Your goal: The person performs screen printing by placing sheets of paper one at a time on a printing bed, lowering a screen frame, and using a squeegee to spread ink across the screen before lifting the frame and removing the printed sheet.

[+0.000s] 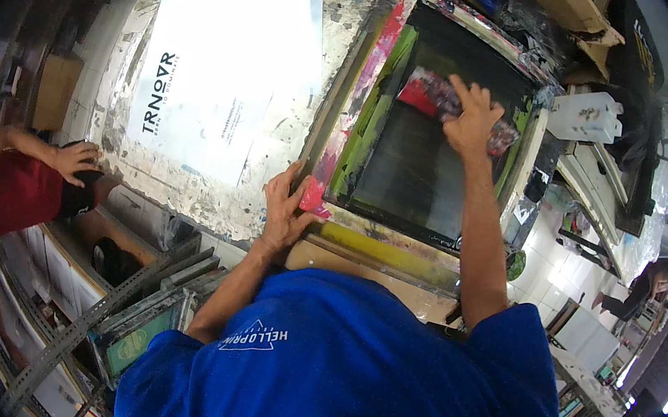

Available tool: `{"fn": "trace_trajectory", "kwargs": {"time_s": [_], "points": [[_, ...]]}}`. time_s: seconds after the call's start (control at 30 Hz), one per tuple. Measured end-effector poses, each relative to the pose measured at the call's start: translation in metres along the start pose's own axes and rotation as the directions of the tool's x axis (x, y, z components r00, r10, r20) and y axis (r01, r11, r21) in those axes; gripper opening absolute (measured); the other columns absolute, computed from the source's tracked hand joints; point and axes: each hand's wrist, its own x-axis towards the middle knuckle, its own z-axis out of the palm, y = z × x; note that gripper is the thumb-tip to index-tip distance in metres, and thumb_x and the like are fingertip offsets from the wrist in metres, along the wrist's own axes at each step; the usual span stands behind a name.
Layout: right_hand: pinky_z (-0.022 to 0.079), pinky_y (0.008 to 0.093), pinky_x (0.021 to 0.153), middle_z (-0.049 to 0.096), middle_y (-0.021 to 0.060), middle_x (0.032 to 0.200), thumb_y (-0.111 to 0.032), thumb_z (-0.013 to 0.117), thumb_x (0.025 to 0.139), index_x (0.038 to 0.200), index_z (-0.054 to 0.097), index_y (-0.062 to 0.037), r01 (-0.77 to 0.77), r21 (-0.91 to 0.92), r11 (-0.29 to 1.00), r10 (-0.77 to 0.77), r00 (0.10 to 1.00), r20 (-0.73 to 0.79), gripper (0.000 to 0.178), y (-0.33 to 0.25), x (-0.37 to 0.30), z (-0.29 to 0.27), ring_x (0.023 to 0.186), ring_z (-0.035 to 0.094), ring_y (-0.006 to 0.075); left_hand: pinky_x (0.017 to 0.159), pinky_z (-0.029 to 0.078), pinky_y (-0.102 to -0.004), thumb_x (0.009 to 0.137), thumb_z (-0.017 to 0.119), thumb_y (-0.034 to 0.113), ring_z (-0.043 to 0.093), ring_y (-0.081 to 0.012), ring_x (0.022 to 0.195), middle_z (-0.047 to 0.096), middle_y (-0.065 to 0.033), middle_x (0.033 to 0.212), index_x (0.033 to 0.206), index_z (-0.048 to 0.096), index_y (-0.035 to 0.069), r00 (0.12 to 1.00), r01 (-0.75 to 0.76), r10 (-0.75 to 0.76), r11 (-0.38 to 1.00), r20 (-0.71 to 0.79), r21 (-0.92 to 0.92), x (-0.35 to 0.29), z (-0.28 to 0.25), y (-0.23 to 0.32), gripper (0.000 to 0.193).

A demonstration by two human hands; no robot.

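My right hand [471, 124] is closed over a squeegee [423, 93], which is smeared with red and dark ink and lies across a screen printing frame. The screen's dark mesh [414, 164] is bordered by green strips, and the frame's rim [370, 71] is stained pink and white. At the frame's near left corner my left hand [286, 207] grips the edge, thumb beside a pink-red patch [315, 196]. Left of the frame, a white printed plastic sheet [232, 54] lies on the ink-spattered table [127, 91].
Another person in a red shirt [7, 185] stands at the left, a hand [73, 161] by the table edge. Beyond the screen's right side stands a whitish plastic container [585, 116]. Stacked frames [143, 335] lean at the lower left. Cardboard [571, 12] sits at the back right.
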Motion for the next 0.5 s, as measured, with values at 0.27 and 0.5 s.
{"fn": "trace_trajectory", "kwargs": {"time_s": [0.27,0.5], "points": [[0.032,0.0552,0.101,0.061,0.0129,0.128,-0.019,0.073,0.068,0.143,0.059,-0.0272,0.064,-0.105,0.992,-0.074,0.993,-0.093,0.076,0.057,0.106,0.023,0.121,0.054,0.032,0.107,0.034,-0.05,0.071,0.083,0.046,0.047,-0.0403,0.131,0.044,-0.0255,0.152,0.139,0.058,0.002,1.0,-0.028,0.028,0.999,0.002,-0.021,0.002,-0.002,0.001,0.085],[0.05,0.0475,0.087,0.072,0.0186,0.107,-0.014,0.076,0.077,0.133,0.067,-0.0289,0.129,0.076,0.989,-0.126,0.991,-0.035,0.059,0.075,0.16,0.005,0.1,0.067,0.0362,0.104,0.034,-0.0496,0.071,0.081,0.049,0.05,-0.0379,0.126,0.052,-0.0212,0.143,0.139,0.058,0.003,0.999,-0.036,0.035,0.998,-0.036,-0.046,0.002,-0.001,0.0,0.086]]}}
